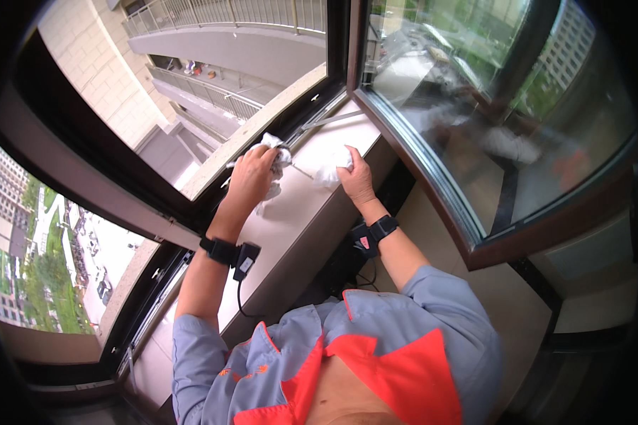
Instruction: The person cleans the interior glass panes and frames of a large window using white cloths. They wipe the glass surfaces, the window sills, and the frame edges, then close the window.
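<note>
My left hand (252, 172) grips a crumpled white cloth with dark marks (283, 158) at the inner edge of the dark window frame (284, 135). Folds of the cloth hang onto the pale window sill (292, 212). A thin rod (301, 171) sticks out to the right of that cloth; what it belongs to is hidden. Further right, my right hand (359, 175) pinches a second white bundle (334, 167), cloth or thin plastic, over the sill's front edge. Each wrist wears a black strap with a small box.
An open casement sash (420, 178) with reflecting glass swings inward on the right. Its metal stay arm (332, 120) crosses the sill. A dark mullion (111, 133) stands at left. Beyond the opening are balconies with railings (228, 16) and, far below, a street. Cables hang near both wrists.
</note>
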Available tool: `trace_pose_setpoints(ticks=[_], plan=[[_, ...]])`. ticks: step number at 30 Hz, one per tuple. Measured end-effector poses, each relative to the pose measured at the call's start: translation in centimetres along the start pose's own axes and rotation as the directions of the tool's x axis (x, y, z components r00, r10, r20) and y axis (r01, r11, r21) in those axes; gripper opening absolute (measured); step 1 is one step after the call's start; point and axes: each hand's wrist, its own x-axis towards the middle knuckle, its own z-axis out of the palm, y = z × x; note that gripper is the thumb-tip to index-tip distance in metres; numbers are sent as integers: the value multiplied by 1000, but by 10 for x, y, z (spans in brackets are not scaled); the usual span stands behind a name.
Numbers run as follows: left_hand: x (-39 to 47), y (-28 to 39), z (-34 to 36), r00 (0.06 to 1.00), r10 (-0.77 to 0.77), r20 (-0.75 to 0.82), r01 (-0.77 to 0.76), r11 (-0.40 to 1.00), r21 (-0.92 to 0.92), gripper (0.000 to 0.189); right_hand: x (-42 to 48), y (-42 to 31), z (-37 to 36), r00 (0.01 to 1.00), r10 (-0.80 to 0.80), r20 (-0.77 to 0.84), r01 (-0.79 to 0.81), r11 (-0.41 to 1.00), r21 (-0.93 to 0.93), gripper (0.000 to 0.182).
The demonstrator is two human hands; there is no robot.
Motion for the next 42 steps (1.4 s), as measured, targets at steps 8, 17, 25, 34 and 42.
trace_pose_setpoints(ticks=[8,17,25,34,42], plan=[[158,-30,113,965,263,14,-261,951,166,26,23,32,34,959,-278,61,285,931,-230,51],[274,-43,185,814,422,400,-501,857,116,31,25,27,24,947,-316,66,323,923,-210,53],[280,-47,206,872,281,401,-360,922,139,26,28,27,25,942,-325,84,335,920,-204,56],[239,-45,183,896,246,370,-309,944,120,31,27,30,27,949,-301,97,316,920,-232,53],[290,-39,189,759,212,616,-285,958,22,49,28,28,24,947,-298,119,318,924,-212,50]])
